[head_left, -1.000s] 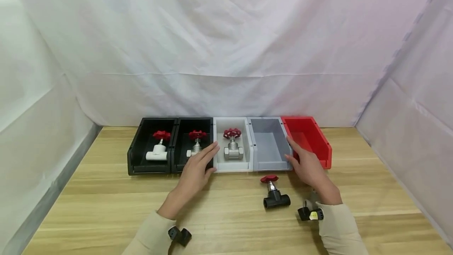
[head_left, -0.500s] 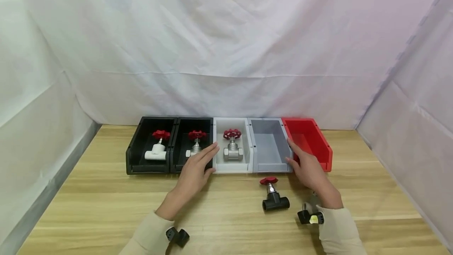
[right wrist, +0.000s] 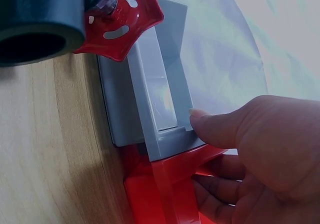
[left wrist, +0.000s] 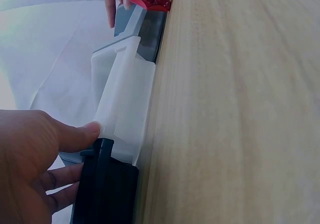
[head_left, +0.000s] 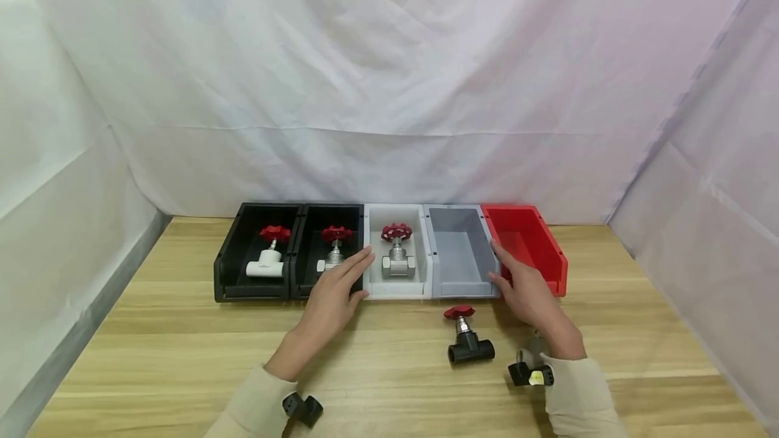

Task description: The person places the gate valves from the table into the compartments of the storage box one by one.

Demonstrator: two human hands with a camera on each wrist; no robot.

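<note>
A row of storage bins lines the back of the table. My left hand grips the adjoining walls of the right black bin and the white bin, thumb at their front corner. With its thumb inside the grey bin and its fingers in the red bin, my right hand pinches the walls between those two. A black tee-shaped valve with a red handwheel lies in front of the grey bin. A metal valve stands in the white bin.
A white valve sits in the left black bin. Another metal valve in the right black bin is partly covered by my left hand. A grey metallic object lies by my right wrist. White cloth hangs behind the bins.
Both hands keep their places on the bins, and the valves stay where they were. The head view shifts only slightly.
</note>
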